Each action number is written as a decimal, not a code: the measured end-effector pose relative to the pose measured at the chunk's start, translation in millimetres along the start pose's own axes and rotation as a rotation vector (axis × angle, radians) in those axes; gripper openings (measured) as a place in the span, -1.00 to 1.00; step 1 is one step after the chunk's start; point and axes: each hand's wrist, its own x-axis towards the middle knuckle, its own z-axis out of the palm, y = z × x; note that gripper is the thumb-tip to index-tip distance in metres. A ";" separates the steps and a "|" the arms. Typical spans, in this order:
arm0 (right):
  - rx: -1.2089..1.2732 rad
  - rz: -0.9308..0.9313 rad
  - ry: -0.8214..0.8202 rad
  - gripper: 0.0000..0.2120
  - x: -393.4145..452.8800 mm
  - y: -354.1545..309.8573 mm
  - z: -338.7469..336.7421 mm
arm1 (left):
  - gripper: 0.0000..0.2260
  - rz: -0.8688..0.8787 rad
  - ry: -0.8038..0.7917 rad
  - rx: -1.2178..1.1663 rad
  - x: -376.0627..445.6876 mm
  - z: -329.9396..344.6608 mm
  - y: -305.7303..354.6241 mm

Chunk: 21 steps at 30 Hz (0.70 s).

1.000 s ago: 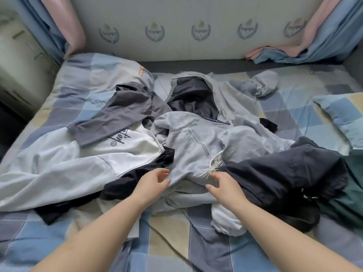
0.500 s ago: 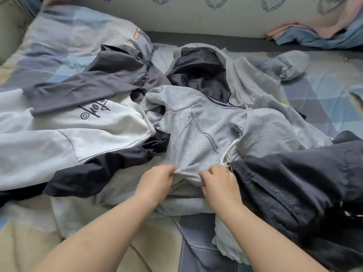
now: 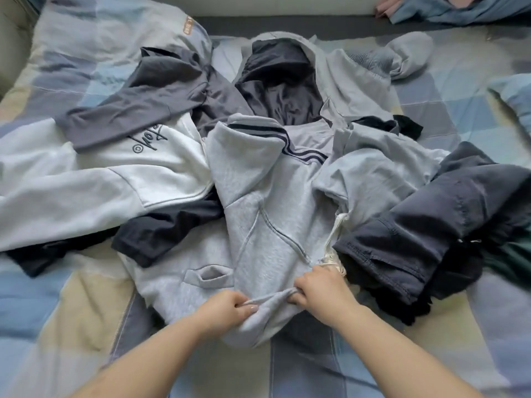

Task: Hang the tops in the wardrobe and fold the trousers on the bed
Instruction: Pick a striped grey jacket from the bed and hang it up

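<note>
Now Two Hands Hold the Grey Top

Both bare arms reach in from the near edge of the bed [image 3: 71, 326]. The left hand [image 3: 227, 310] has its fingers curled and its thumb pressed down, pinching a fold of the grey hooded top [image 3: 267, 202]. The right hand [image 3: 321, 285] sits just beside it, fingers curled under the same edge of cloth, gripping it too. The cloth is bunched up between the two hands.

The grey hooded top is soft and fuzzy. It lies in the middle of the bed, on top of the pile, with its near end by the hands. It has a zip running down at a slant, a small pocket opening on its left side, and dark stripes near its far end. A pale string [image 3: 334, 237] hangs by the right hand.

To the left lies a white top [image 3: 94, 179] with dark curly writing on it and a small circle mark. The writing is upside down and I cannot read it. A dark grey top [image 3: 138, 110] lies across its far part. A black piece of clothing [image 3: 163, 234] pokes out under the white one. To the right, dark blue trousers [image 3: 431, 214] are heaped toward the right edge, touching the grey top. At the far left corner, a pillow [image 3: 115, 38] has a small orange label, too blurry to read.
</note>
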 end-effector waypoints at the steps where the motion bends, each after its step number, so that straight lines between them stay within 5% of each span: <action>1: 0.037 -0.004 -0.134 -0.66 -14.9 -6.4 8.1 | -0.65 -0.025 -0.087 0.056 -11.6 14.1 -2.9; 4: 0.027 -0.044 -0.333 -0.65 -51.5 -19.1 23.0 | -0.66 -0.041 -0.272 0.235 -34.3 42.7 -6.1; 6: 0.064 -0.040 -0.350 -0.67 -61.4 -17.5 20.6 | -0.75 0.002 -0.247 0.277 -33.3 32.7 6.1; 8: 0.102 -0.027 -0.364 -0.70 -65.7 -11.4 15.6 | -0.83 0.076 -0.011 0.286 -23.7 7.0 24.8; 11: 0.112 -0.039 -0.381 -0.68 -66.3 -8.8 9.7 | -0.89 0.333 0.573 0.296 -6.0 -46.7 58.7; 14: 0.110 -0.050 -0.397 -0.67 -62.8 -5.8 9.5 | -0.71 0.480 0.869 0.439 23.0 -102.1 92.9; 18: 0.174 -0.051 -0.399 -0.68 -56.1 3.3 12.0 | -0.31 0.187 0.712 0.693 63.9 -144.5 126.0; 21: 0.199 -0.027 -0.419 -0.68 -52.0 6.9 16.9 | -0.45 0.025 0.595 0.692 73.8 -150.0 129.5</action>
